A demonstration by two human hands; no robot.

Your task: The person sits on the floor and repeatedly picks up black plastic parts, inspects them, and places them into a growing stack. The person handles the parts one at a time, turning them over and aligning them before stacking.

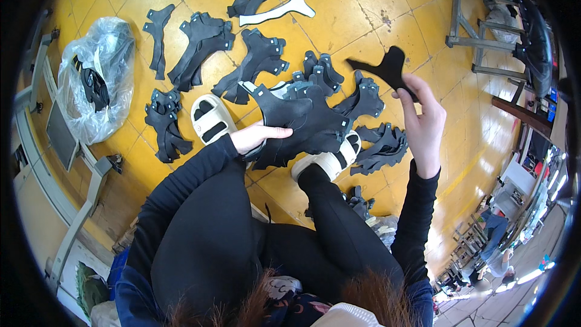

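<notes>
My left hand (259, 137) is closed on a thick stack of black cut pieces (296, 115), its thumb lying across the top one. Held up to the right, a single black Y-shaped piece (390, 68) is pinched by one end between the thumb and fingers of my right hand (423, 118). Around my feet, similar dark pieces lie on the floor in bundles, among them a fanned bundle (203, 45), another pile (382, 148) by my right sandal (324, 163) and a bundle (164, 122) left of my left sandal (212, 118). One white piece (278, 9) lies at the far side.
A clear plastic bag (100, 79) with dark items inside stands on the left, beside a grey metal frame (91, 197). At the far right is a metal stand (478, 36) near a black seat (535, 48). Yellow floor tiles (345, 0) run beneath everything.
</notes>
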